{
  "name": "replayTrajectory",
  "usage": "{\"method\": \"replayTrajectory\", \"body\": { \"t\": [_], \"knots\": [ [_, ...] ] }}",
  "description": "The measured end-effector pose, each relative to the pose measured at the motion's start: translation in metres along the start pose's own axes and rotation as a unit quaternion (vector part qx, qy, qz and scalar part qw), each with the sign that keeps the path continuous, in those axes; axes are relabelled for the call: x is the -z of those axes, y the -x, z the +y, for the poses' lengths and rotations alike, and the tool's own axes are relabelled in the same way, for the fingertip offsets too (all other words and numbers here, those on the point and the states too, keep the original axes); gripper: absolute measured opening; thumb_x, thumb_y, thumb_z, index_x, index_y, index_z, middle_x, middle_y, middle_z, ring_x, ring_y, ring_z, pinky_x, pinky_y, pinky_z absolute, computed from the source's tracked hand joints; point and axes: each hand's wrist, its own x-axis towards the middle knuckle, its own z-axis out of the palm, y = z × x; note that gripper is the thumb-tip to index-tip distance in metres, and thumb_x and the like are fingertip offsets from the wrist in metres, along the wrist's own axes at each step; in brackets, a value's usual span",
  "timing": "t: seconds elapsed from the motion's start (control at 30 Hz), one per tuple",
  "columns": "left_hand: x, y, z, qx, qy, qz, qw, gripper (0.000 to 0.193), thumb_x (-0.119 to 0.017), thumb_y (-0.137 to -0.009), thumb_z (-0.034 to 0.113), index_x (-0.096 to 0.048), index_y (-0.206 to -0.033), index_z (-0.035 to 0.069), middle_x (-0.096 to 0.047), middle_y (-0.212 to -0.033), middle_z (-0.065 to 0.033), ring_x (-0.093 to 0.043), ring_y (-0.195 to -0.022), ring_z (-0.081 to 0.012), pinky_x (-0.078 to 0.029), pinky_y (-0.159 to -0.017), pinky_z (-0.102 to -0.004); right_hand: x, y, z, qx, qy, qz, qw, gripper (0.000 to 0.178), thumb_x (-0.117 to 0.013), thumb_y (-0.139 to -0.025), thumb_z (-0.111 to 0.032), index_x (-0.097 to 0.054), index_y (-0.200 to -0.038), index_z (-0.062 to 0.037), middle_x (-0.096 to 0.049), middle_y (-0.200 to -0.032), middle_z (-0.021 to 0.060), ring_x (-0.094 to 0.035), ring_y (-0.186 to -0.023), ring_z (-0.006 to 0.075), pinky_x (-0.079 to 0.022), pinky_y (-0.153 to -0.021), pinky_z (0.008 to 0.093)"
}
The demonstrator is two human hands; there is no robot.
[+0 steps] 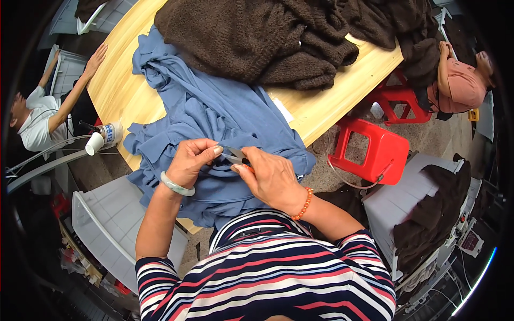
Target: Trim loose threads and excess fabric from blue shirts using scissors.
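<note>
A blue garment (187, 101) lies in loose folds over the near edge of the table and down toward my lap. Above it, my left hand (190, 163) has thumb and forefinger pinched together. What it grips, if anything, is too small to make out. My right hand (270, 176) is closed around a pair of small scissors (233, 155), with the two metal blades pointing left at my left fingertips. Most of the scissors' handle is hidden inside my right hand.
Dark brown knitted garments (257, 43) are heaped on the wooden table (126, 85). A red plastic stool (385, 155) stands to the right, near a grey-white bin (396, 187) with brown cloth. At left are a cup (95, 143), a jar (111, 134) and one person; another sits far right.
</note>
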Motion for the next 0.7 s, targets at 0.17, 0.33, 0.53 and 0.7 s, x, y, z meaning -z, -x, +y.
{"method": "replayTrajectory", "body": {
  "t": [0.17, 0.33, 0.53, 0.7],
  "knots": [
    [0.0, 0.002, -0.003, -0.003, 0.017, -0.001, 1.0, 0.017, -0.066, -0.089, 0.016, -0.068, -0.095, -0.001, -0.061, -0.077, 0.0025, -0.051, -0.067, -0.0038, -0.04, -0.062, -0.0177, -0.008, -0.005, 0.005, -0.041, -0.002, -0.022, 0.999, 0.023, -0.063, -0.09, -0.024, -0.053, -0.098, -0.0044, -0.063, -0.071, 0.014, -0.063, -0.064, 0.0342, -0.048, -0.054, 0.0426],
    [0.001, 0.001, -0.006, -0.007, 0.016, 0.002, 1.0, 0.017, -0.066, -0.089, 0.016, -0.068, -0.095, 0.0, -0.061, -0.078, 0.0025, -0.051, -0.068, -0.0039, -0.041, -0.063, -0.0178, -0.005, -0.008, 0.013, -0.063, -0.006, -0.055, 0.996, 0.021, -0.063, -0.09, -0.024, -0.052, -0.096, -0.0062, -0.062, -0.067, 0.0127, -0.062, -0.061, 0.0347, -0.046, -0.052, 0.0438],
    [0.001, -0.002, -0.006, -0.001, 0.033, 0.001, 0.999, 0.016, -0.066, -0.089, 0.015, -0.068, -0.095, 0.0, -0.061, -0.079, 0.002, -0.051, -0.069, -0.0041, -0.041, -0.063, -0.0177, -0.002, -0.006, 0.012, -0.052, -0.02, -0.028, 0.998, 0.024, -0.065, -0.089, -0.027, -0.053, -0.095, -0.0073, -0.061, -0.065, 0.013, -0.062, -0.06, 0.0343, -0.046, -0.052, 0.043],
    [0.001, -0.002, -0.008, -0.017, 0.012, -0.003, 1.0, 0.015, -0.066, -0.089, 0.014, -0.068, -0.094, 0.0, -0.06, -0.079, 0.0024, -0.051, -0.069, -0.0041, -0.04, -0.064, -0.0179, -0.003, -0.01, 0.016, -0.054, 0.013, -0.054, 0.997, 0.023, -0.067, -0.088, -0.025, -0.056, -0.095, -0.0067, -0.061, -0.065, 0.0111, -0.062, -0.057, 0.0302, -0.046, -0.051, 0.0401]
  ]
}}
